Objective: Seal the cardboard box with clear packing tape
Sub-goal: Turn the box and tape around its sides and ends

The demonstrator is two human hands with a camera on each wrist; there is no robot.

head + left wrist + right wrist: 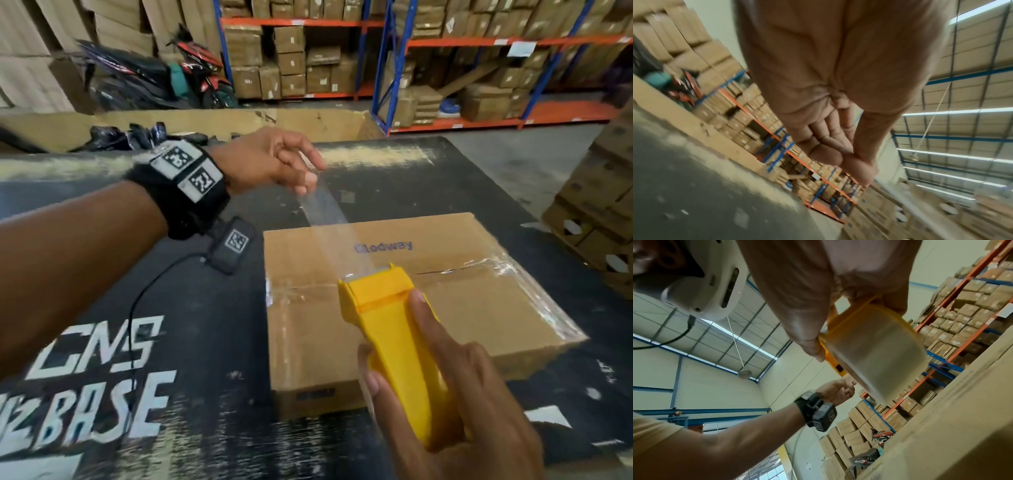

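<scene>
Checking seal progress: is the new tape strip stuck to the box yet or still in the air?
In the air. The strip stretches from the left hand to the yellow dispenser, above the box.

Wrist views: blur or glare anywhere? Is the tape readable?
Left wrist: motion blur on the table and shelves; tape not discernible. Right wrist: tape roll smeared, box soft. Head: tape strip visible, glare on the box's taped seam.

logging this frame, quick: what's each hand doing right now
Left hand: pinching the free end of the clear tape, pulled out above the cardboard box.
Right hand: gripping the yellow tape dispenser.
</scene>
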